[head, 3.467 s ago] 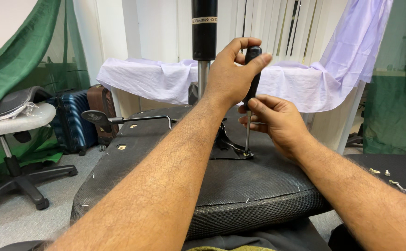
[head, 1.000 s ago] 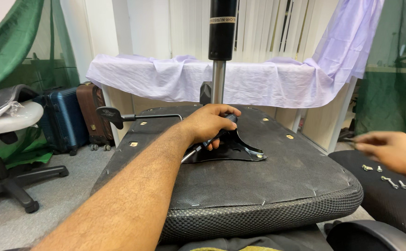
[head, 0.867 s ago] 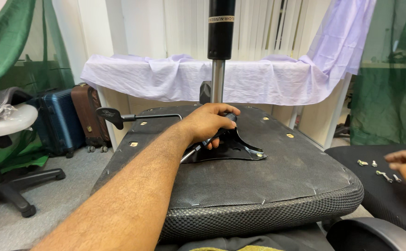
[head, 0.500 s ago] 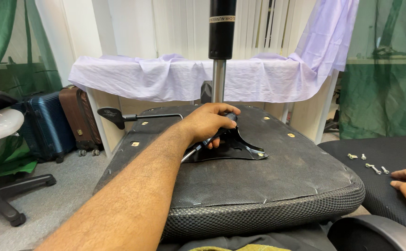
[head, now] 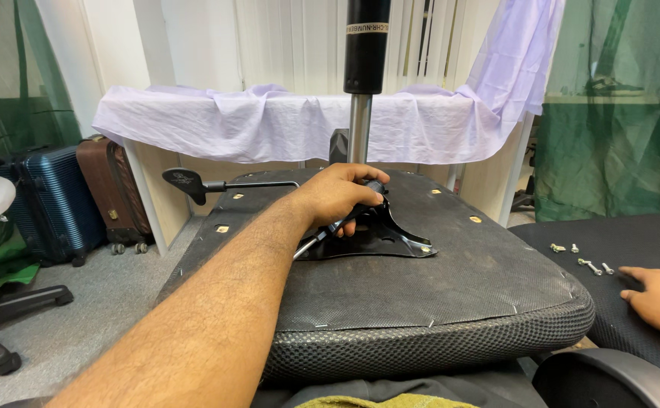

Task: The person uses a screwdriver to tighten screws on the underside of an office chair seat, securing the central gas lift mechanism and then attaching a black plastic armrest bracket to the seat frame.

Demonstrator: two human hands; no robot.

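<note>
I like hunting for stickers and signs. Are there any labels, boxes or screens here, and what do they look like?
Label: a thin pale strip with small dark print, wrapped round the black gas-lift cylinder standing up from the upturned black chair seat, near the picture's top.
Packages, signs, screens: none that I can see.

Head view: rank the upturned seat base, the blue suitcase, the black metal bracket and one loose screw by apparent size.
1. Upturned seat base
2. Blue suitcase, though it sits farther back
3. Black metal bracket
4. Loose screw
</note>
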